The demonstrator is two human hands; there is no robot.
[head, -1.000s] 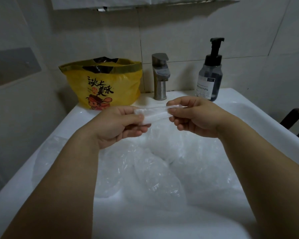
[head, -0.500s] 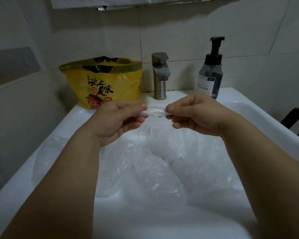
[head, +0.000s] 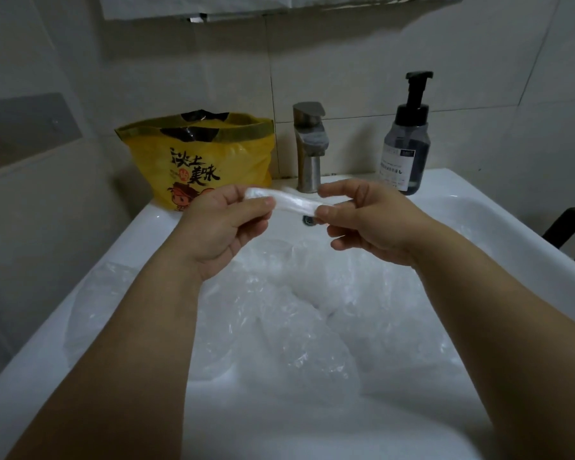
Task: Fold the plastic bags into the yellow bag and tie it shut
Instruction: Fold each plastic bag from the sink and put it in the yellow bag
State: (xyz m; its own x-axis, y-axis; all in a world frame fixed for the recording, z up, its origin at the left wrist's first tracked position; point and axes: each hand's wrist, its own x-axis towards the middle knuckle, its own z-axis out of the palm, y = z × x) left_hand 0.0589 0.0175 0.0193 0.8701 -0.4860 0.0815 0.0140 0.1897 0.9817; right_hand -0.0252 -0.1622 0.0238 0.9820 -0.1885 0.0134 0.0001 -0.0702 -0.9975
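Two hands are held over a white sink (head: 472,194). The left hand (head: 219,227) pinches the left end of a folded plastic bag (head: 292,203) with its thumb and fingers. The right hand (head: 369,224) pinches the right end in the same way, and its other fingers curl under. The folded plastic bag is a thin, flat, see-through strip. It is pulled straight between the two hands, up in the air, over the far part of the sink.

The yellow bag (head: 210,151) stands on the far left corner of the sink, next to the wall. Its top is open. It has black writing and a little cartoon face on the front. Pale, crinkly stuff shows through its side.

Lots of loose plastic bags (head: 296,313) fill the sink under the arms. They are clear and crumpled, all in one big heap. One of them hangs over the left edge of the sink.

A grey metal tap (head: 309,147) stands at the far side, just right of the yellow bag. A soap bottle (head: 407,144) with a black pump top stands further right, on the far right corner.
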